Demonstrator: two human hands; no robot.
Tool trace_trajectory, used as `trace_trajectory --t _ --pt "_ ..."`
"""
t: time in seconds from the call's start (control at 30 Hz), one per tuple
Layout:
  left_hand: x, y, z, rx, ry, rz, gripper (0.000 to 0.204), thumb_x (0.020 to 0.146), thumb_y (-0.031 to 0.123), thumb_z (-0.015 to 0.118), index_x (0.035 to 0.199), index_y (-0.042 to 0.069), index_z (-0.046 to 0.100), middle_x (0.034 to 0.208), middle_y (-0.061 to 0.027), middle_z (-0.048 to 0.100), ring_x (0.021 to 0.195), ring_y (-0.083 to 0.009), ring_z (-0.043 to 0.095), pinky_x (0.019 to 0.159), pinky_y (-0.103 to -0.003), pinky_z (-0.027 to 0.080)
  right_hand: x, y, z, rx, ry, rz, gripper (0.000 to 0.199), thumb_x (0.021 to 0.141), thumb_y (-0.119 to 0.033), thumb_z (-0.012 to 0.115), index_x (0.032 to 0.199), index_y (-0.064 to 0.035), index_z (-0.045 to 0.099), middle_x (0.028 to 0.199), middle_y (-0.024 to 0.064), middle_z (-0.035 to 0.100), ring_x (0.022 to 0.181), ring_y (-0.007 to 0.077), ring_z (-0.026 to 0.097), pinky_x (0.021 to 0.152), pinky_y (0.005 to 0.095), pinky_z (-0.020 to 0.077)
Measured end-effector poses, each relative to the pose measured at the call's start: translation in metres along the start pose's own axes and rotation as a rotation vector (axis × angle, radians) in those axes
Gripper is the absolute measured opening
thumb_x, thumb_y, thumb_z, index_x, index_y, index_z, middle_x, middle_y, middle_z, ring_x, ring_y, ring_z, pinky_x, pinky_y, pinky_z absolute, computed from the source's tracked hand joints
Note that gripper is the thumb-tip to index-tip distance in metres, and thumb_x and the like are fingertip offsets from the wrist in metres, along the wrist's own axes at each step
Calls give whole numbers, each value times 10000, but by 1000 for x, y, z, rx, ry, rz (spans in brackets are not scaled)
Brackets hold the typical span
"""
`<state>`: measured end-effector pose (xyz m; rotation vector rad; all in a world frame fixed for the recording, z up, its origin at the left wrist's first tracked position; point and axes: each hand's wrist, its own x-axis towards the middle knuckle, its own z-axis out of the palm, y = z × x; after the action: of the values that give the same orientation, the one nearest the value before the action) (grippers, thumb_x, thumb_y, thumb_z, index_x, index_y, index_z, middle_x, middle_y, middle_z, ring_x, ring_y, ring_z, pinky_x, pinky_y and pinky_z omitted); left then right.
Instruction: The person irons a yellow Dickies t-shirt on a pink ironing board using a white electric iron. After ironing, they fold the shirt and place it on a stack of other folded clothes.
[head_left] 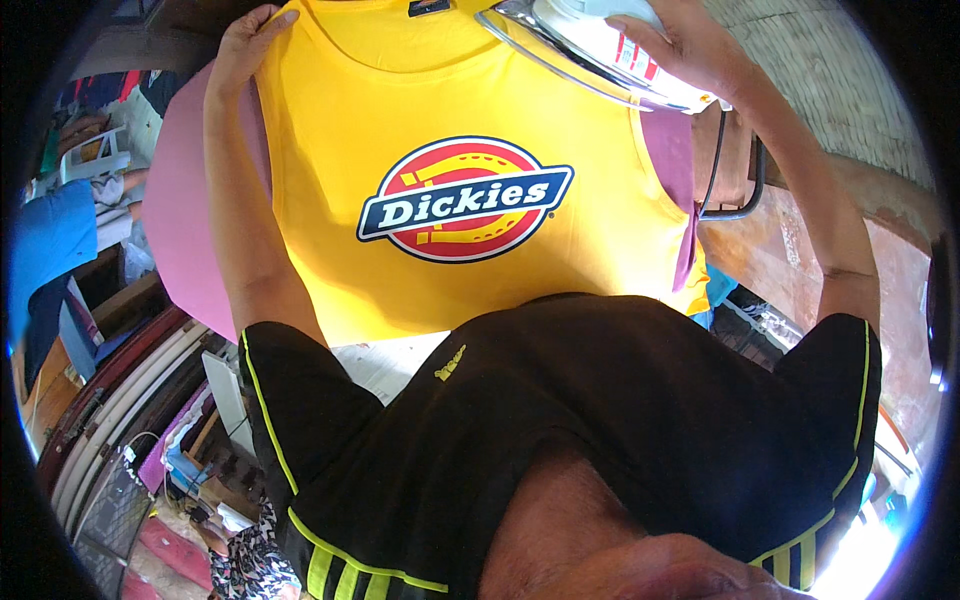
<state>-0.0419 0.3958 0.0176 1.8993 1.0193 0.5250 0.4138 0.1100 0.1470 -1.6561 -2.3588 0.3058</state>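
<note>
The yellow sleeveless shirt (455, 285) lies spread over a pink cloth (190, 205). At the shirt's far left shoulder, the person's left hand (252, 42) pinches its edge; by its far right shoulder, the right hand (693, 48) grips an iron (590, 50).

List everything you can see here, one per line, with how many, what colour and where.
Tank top: one, yellow, spread out at upper centre
Printed emblem: one, red, navy, white and yellow, on the tank top
Iron: one, white and silver, over the tank top's upper right
Padded board: one, pinkish purple, beneath the tank top
Chair: one, white, upper left
Blue cloth: one, left edge
Clutter: too jumbled to count, mixed colours, lower left
Worn shirt: one, black with yellow-green trim, lower centre
Left hand: one, bare, gripping the tank top's shoulder
Right hand: one, bare, holding the iron
</note>
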Motion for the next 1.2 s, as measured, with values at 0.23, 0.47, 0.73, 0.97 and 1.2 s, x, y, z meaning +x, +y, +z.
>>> trace_trajectory --t 0.23,0.47,0.73,0.97,1.2 --pt "-3 33 34 -34 305 149 179 905 139 739 769 79 641 703 76 561 631 -27 484 548 -215 397 19 -19 0 -42 -189 -177 359 878 -282 683 1113 -38 564 944 195 660 860 414 661 761 459 531" --pt "-7 26 46 32 406 200 137 903 103 732 796 55 661 700 57 583 620 -53 513 557 -235 421 45 -55 22 -66 -125 -284 348 903 -253 677 1141 -23 568 970 193 665 883 371 681 780 442 537" --pt "-9 25 45 -82 373 135 134 904 125 738 812 48 678 707 42 615 622 -64 541 559 -235 436 71 -103 39 -38 -110 -283 361 930 -268 682 1126 16 579 975 212 688 852 362 693 744 410 556" --pt "-7 25 43 -72 337 181 145 894 147 752 811 47 686 704 33 627 618 -66 549 558 -245 447 99 -123 57 41 -116 -348 350 919 -252 691 1051 65 624 839 261 709 713 373 707 637 432 559" --pt "-4 28 46 -99 306 130 144 890 141 745 796 51 682 700 27 635 619 -72 557 563 -244 453 120 -149 54 124 -183 -315 337 912 -245 687 1025 68 635 804 269 696 714 376 709 638 449 547"
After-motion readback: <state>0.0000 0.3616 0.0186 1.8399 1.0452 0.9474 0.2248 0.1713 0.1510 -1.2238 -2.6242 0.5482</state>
